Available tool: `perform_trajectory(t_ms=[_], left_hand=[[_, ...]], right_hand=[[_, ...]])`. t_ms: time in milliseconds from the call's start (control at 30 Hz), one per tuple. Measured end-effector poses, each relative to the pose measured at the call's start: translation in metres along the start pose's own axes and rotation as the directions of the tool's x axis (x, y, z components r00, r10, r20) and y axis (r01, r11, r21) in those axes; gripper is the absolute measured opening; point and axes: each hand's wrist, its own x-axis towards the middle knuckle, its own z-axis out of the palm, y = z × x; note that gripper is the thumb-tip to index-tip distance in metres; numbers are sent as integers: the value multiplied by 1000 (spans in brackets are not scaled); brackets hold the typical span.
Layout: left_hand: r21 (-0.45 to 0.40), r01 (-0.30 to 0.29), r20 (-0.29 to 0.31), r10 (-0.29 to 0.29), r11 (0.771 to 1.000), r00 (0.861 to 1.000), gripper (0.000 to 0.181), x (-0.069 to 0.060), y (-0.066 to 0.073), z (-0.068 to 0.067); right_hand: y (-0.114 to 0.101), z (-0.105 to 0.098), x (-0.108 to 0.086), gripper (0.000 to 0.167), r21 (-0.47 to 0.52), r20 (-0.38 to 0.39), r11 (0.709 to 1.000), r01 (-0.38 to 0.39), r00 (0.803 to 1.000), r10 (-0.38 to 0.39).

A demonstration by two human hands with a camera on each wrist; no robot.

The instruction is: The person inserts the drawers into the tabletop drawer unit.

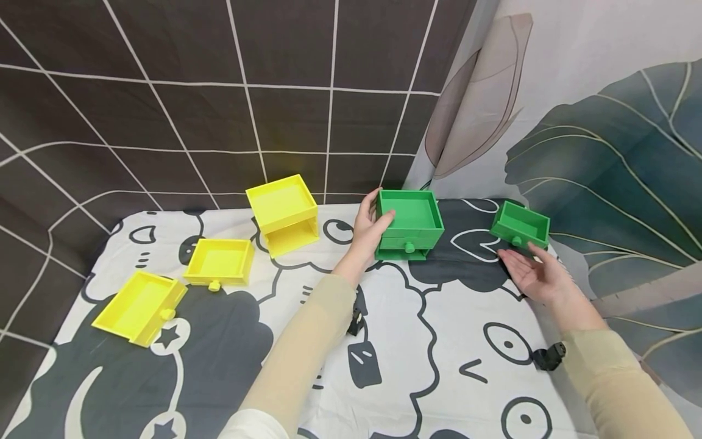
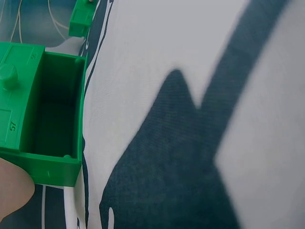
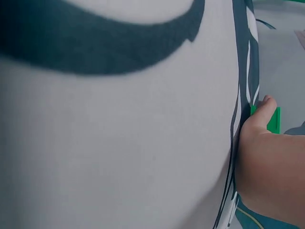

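My left hand [image 1: 364, 235] grips the left side of a small green drawer cabinet [image 1: 412, 210], its thumb over the top edge. A drawer with a round knob [image 1: 409, 247] fills the upper slot. Below it the lower slot is hollow, as the left wrist view shows in the dark opening [image 2: 57, 105]. To the right lies a loose green drawer [image 1: 521, 224], its knob facing front. Just in front of that drawer is my right hand [image 1: 540, 277], palm turned up and fingers extended. Whether its fingertips touch the drawer, I cannot tell.
On the left stand a yellow cabinet frame [image 1: 287, 213] with hollow slots and two loose yellow drawers, one upright [image 1: 219, 261] and one nearer [image 1: 141, 308]. A patterned cloth [image 1: 384, 329] covers the table. A dark gridded curtain [image 1: 192, 116] hangs behind.
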Motion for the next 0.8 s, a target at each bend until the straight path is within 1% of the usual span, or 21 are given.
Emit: perform_trajectory(t_ms=[133,300,400,633,800], left_hand=[[3,-1,-1,1,1000,1000,67,-1,1,0],[8,-2,3,2,1000,1000,67,-2,2,0],[12,-3,4,3,1000,1000,67,-2,1,0],[16,-3,9,3,1000,1000,67,-3,2,0],[19,-13,9,13,1000,1000,67,-2,2,0]], right_hand=[[-3,0,2,50,24,-21,1000,19,1000,-18],[-7,1,4,40,44,-43,998,41,998,-40],[-9,3,5,34,67,-68,996,49,997,-45],[-15,8,8,28,75,-99,996,48,994,-40],[-19,10,12,21,77,-127,995,70,990,-60]])
